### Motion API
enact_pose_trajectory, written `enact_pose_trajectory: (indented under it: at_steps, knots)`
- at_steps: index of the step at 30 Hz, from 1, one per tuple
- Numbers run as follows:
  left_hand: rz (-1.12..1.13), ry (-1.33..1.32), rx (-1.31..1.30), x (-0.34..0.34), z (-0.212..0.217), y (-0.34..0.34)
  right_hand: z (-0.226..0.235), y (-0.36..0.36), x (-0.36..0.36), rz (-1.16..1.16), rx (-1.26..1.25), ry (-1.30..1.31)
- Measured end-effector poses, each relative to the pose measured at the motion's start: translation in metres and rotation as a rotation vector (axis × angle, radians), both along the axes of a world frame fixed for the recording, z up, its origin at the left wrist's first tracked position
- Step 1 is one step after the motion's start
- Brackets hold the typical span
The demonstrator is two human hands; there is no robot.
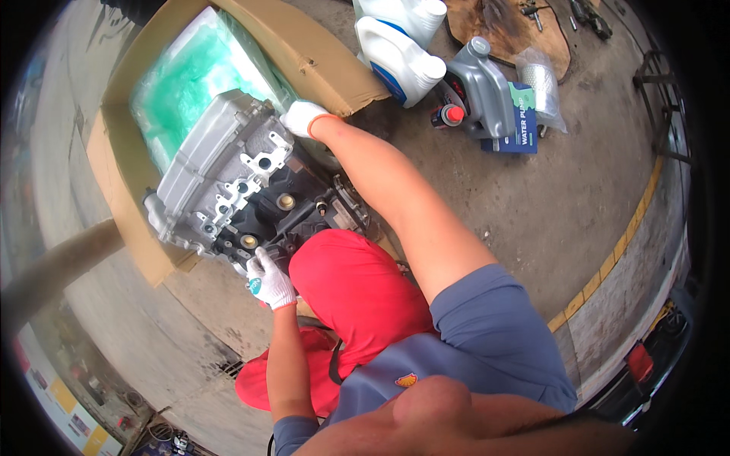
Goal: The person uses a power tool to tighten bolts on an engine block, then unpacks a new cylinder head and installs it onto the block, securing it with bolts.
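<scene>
Head view.
- Engine block [243,182]: ribbed pale cast metal over dark casing, lying in an open cardboard box [304,61] on green plastic wrap [190,68].
- Co-worker's near gloved hand [270,277]: curled on the block's near end.
- Co-worker's far gloved hand [303,116]: closed on its far edge.
- Red hood [357,289]: hides the block's right corner.
- White jugs [399,61] and grey bottle [487,83]: on the concrete floor [547,205].
- Own bare forearm [487,422]: at the lower edge. The hands are out of sight, so their grip cannot be told.

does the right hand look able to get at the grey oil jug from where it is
Probably not without letting go: the right hand rests on the engine block, and the grey oil jug stands apart on the floor beyond the cardboard box flap.
</scene>
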State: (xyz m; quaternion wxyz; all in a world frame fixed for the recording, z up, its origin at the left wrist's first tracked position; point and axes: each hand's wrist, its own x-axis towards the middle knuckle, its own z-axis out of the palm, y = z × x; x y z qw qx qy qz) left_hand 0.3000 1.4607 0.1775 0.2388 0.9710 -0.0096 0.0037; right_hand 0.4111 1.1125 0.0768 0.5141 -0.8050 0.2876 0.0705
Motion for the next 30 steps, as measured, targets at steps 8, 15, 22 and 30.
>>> enact_pose_trajectory:
  at_steps: [8,15,22,30]
  knots:
    - [-0.018,0.012,0.062,0.003,0.001,0.002,-0.031,0.007,-0.009,0.048,-0.102,-0.028]
    - [0.045,0.137,-0.040,0.004,0.004,0.005,-0.036,0.001,-0.009,-0.110,0.112,-0.135]
    - [0.031,0.096,-0.020,0.008,-0.012,0.013,0.012,-0.014,-0.007,-0.319,0.728,-0.024]
    - [0.060,0.143,-0.038,0.005,-0.001,0.005,0.006,-0.020,-0.003,-0.252,0.767,0.025]
